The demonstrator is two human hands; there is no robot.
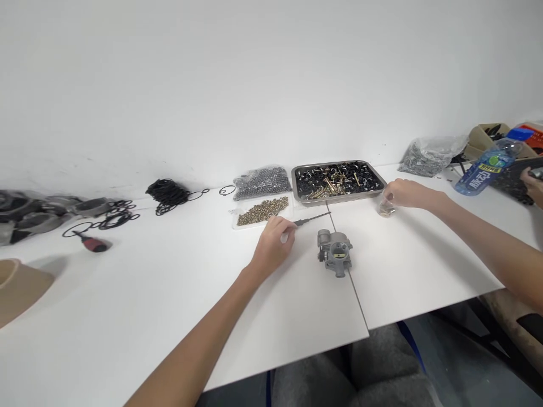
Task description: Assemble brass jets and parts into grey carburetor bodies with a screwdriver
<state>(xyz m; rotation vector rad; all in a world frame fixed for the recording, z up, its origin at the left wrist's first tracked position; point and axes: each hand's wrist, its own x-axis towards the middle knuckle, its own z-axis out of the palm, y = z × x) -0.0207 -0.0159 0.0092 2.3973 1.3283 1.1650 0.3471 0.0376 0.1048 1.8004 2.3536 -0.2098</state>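
My left hand (274, 244) is closed round the handle of a thin screwdriver (311, 219), whose shaft points right toward the metal tray (339, 194). A grey metal carburetor (335, 252) stands on the white table just right of that hand. My right hand (403, 194) is stretched out to the right of the tray, its fingers closed on a small clear cup (385, 208) that rests on the table.
The tray holds black rings and brass screws. Bags of steel balls (262, 182) and brass parts (262, 210) lie left of it. Black O-rings (167, 193), a red-handled screwdriver (92, 243) and grey castings sit far left. A water bottle (487, 167) and another person's hand (533, 185) are at right.
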